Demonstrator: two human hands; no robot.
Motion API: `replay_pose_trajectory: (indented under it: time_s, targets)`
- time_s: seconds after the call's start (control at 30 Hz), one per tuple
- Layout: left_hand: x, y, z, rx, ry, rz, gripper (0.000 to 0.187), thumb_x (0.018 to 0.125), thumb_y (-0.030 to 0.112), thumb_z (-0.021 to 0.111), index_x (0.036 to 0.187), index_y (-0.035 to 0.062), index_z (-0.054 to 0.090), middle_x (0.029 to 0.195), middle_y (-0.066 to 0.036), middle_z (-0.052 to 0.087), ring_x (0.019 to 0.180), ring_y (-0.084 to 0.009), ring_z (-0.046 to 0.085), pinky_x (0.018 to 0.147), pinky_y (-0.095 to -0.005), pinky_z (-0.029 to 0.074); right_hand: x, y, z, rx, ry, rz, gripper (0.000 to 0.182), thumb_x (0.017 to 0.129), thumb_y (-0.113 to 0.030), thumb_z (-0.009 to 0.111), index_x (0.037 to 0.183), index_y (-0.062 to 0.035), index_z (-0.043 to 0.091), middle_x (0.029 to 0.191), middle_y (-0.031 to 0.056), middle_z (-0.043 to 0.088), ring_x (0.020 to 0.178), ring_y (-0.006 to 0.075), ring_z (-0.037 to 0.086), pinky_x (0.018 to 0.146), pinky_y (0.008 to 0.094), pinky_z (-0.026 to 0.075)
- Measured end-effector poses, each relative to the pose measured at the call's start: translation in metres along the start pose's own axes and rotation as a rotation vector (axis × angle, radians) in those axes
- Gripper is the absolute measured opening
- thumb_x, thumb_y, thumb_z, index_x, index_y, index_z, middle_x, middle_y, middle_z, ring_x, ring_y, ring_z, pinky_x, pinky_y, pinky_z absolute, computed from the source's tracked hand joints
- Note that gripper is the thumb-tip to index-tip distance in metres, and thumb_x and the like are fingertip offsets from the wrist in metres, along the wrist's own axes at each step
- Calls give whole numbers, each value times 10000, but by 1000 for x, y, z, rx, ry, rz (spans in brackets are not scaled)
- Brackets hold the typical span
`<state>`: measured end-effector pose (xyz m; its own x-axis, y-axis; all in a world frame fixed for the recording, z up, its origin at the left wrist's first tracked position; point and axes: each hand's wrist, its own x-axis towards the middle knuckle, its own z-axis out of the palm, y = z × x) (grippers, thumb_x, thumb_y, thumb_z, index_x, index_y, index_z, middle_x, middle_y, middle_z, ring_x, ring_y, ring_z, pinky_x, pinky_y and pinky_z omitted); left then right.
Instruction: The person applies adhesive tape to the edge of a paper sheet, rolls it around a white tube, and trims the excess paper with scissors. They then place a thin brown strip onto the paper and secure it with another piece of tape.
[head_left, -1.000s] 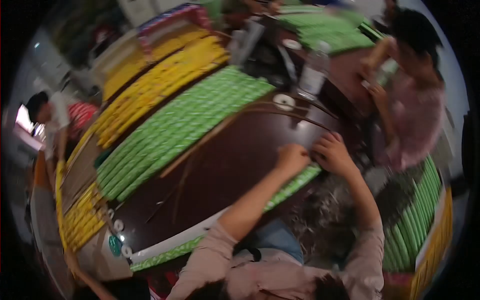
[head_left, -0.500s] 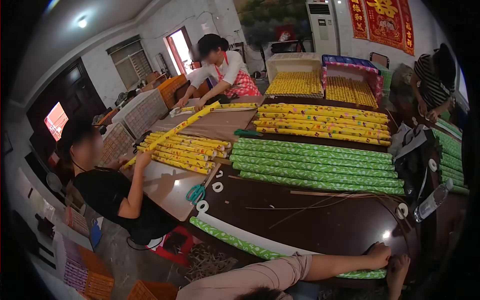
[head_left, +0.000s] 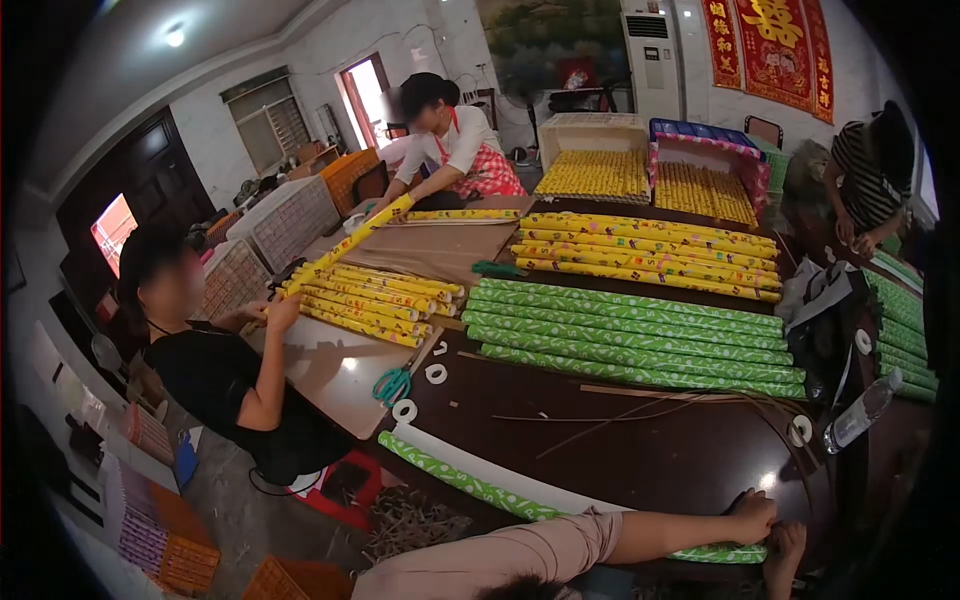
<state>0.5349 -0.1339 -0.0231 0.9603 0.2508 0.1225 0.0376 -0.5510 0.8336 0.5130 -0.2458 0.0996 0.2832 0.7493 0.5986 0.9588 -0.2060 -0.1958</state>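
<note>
A green patterned paper roll point(head_left: 470, 484), with a white inner sheet edge showing, lies along the near table edge. My left arm in a beige sleeve crosses over it. At its right end my left hand point(head_left: 752, 517) is closed, knuckles up, beside the paper. My right hand point(head_left: 787, 545) is closed too, just right of my left hand and by the roll's end. What the fingers of either hand pinch is hidden. Further back lies a row of finished-looking green rolls point(head_left: 630, 335).
Teal scissors point(head_left: 392, 386), a tape roll point(head_left: 404, 411), another tape roll point(head_left: 801, 430) and a plastic bottle point(head_left: 862, 412) lie on the table. Yellow rolls point(head_left: 645, 255) lie behind. A co-worker in black point(head_left: 235, 385) holds a long yellow roll point(head_left: 345, 246); others work farther off.
My hands have shifted slightly at the roll's right end, the right one coming up a little. The co-worker's long yellow roll has moved slightly left at its far end. The view has shifted a little.
</note>
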Motion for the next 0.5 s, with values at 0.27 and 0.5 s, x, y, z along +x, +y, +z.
replay_pose_trajectory:
  time_s: [0.27,0.5]
  targets:
    - [-8,9,-23,202,-118,4,189,788,232,615,837,71,700,844,-125,674,949,-348,581,854,-483,380,-39,116,20,-88,-365,-326,298,740,-175,670,1022,-83,642,1032,41,621,953,249,570,828,406,441]
    - [-4,4,-25,210,-157,-8,234,797,288,630,879,90,724,854,-103,696,954,-308,605,853,-464,403,-50,140,29,-82,-355,-448,288,791,-190,618,1042,-51,608,1117,84,607,1036,260,577,872,401,446]
